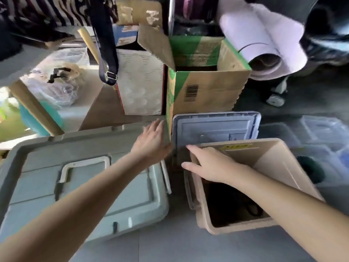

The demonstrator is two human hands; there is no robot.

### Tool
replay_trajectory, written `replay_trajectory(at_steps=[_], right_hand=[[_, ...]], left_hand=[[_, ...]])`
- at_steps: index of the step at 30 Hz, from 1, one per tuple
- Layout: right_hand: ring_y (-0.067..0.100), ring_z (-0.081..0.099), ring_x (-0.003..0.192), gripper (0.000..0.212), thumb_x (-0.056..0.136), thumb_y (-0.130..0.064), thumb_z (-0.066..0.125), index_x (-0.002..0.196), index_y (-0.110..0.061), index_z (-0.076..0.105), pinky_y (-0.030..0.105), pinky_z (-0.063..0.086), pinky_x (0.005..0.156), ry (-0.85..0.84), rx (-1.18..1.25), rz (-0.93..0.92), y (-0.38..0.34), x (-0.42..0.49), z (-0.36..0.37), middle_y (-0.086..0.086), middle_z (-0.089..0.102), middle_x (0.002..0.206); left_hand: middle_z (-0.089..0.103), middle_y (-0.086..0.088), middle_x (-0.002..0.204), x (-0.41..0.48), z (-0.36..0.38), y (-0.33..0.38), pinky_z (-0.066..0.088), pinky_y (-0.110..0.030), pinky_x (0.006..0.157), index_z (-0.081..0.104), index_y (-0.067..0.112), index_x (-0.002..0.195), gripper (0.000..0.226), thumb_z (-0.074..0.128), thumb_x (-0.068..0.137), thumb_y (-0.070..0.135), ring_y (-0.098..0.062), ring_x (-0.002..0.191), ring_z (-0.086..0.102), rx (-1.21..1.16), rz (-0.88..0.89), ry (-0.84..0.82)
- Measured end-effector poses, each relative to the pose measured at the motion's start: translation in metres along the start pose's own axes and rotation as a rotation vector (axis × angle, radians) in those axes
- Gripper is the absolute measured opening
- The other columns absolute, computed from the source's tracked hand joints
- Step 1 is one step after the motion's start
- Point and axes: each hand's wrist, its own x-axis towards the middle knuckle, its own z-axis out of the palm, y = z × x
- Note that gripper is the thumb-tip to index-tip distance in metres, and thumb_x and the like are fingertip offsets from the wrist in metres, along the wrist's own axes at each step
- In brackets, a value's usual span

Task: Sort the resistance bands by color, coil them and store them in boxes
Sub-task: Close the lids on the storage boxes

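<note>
At the far left a clear plastic bag (54, 86) sits on a brown surface. Near left, a big grey-green storage bin lid (85, 195) lies flat, with a white handle (83, 165) set into it. The left hand (153, 140) reaches over the far right corner of that lid, fingers straight and close together, holding nothing. Beyond it stands a white patterned box (141, 82) with a dark strap (105, 44) hanging in front, and just right of that an open cardboard box (207, 87) printed green. A blue-grey lid (217, 127) lies near the foot of the cardboard box. Right of centre, the tan box (273, 163) is open and tilted. The right hand (211, 167) lies across its far left rim, fingers mostly straight and thumb spread wide, gripping nothing that shows. Dark contents (230, 203) lie in the bottom of the tan box, too blurred to tell whether they are resistance bands. At the far right a rolled white mat (264, 44) leans, with clear plastic containers (321, 133) on the floor
</note>
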Motion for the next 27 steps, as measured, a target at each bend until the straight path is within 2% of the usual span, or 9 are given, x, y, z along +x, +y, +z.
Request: replay_trajectory(at_steps=[3,7,10,14,17,21,23,25,27], right_hand=[[0.026,0.037,0.134,0.067,0.092,-0.056,0.042,0.147,-0.024,0.021,0.044,0.036,0.106,0.008,-0.037,0.123,0.061,-0.020,-0.024,0.005,0.035,0.149],[0.026,0.036,0.134,0.065,0.092,-0.055,0.042,0.145,-0.021,0.026,0.041,0.037,0.104,0.044,-0.109,0.301,0.127,-0.025,-0.059,0.006,0.031,0.149],[0.027,0.041,0.128,0.062,0.091,-0.051,0.047,0.142,-0.018,0.031,0.042,0.040,0.100,0.121,-0.060,0.352,0.166,-0.007,-0.067,0.007,0.031,0.146],[0.032,0.041,0.126,0.066,0.090,-0.048,0.050,0.145,-0.024,0.022,0.045,0.043,0.097,0.221,-0.067,0.351,0.198,0.025,-0.068,0.006,0.021,0.150],[0.036,0.023,0.137,0.076,0.089,-0.040,0.057,0.148,-0.033,0.009,0.048,0.033,0.106,0.242,-0.059,0.365,0.209,0.040,-0.063,0.002,0.008,0.157],[0.025,0.003,0.145,0.089,0.084,-0.041,0.062,0.148,-0.040,0.001,0.045,0.011,0.114,0.261,-0.126,0.320,0.221,0.037,-0.051,-0.001,0.001,0.159],[0.023,0.007,0.145,0.088,0.082,-0.043,0.063,0.148,-0.040,0.005,0.044,0.004,0.116,0.327,-0.129,0.292,0.226,0.030,-0.052,-0.001,0.009,0.158],[0.022,0.022,0.140,0.073,0.084,-0.039,0.061,0.146,-0.037,0.022,0.043,0.002,0.116,0.371,-0.149,0.208,0.232,0.014,-0.055,-0.001,0.030,0.151],[0.024,0.044,0.125,0.046,0.088,-0.028,0.050,0.134,-0.029,0.048,0.042,0.017,0.112,0.413,-0.168,0.080,0.236,-0.014,-0.054,0.000,0.053,0.132]], left_hand=[[0.020,-0.007,0.154,0.043,0.013,0.038,0.029,-0.041,0.110,0.019,0.012,0.147,0.071,0.055,0.088,0.029,-0.028,0.139,0.025,-0.006,0.046,0.003],[0.024,-0.003,0.152,0.085,0.020,0.054,0.035,-0.042,0.105,0.017,0.013,0.148,0.066,0.051,0.092,0.023,-0.025,0.137,0.027,0.193,0.078,-0.031],[0.040,-0.006,0.140,0.100,0.023,0.059,0.040,-0.043,0.096,0.020,0.017,0.145,0.065,0.053,0.091,0.027,-0.030,0.127,0.039,0.273,0.026,-0.056],[0.038,-0.010,0.128,0.109,0.037,0.061,0.043,-0.044,0.092,0.038,0.016,0.134,0.050,0.056,0.089,0.030,-0.033,0.120,0.043,0.299,-0.057,-0.103],[0.038,-0.012,0.120,0.105,0.042,0.061,0.046,-0.046,0.090,0.051,0.015,0.118,0.027,0.051,0.092,0.023,-0.035,0.113,0.046,0.291,-0.100,-0.112],[0.056,-0.010,0.110,0.084,0.036,0.078,0.046,-0.040,0.076,0.052,0.015,0.109,0.018,0.051,0.091,0.019,-0.036,0.098,0.057,0.261,0.001,0.011],[0.060,-0.007,0.104,0.067,0.028,0.092,0.046,-0.038,0.072,0.055,0.017,0.112,0.025,0.055,0.087,0.013,-0.032,0.096,0.057,0.301,0.157,0.143],[0.061,-0.007,0.097,0.045,0.021,0.106,0.047,-0.037,0.066,0.059,0.015,0.110,0.028,0.061,0.082,0.009,-0.030,0.091,0.056,0.341,0.330,0.274],[0.061,-0.010,0.089,0.019,0.016,0.121,0.050,-0.038,0.058,0.061,0.010,0.103,0.025,0.065,0.078,0.009,-0.032,0.084,0.058,0.369,0.446,0.329]])
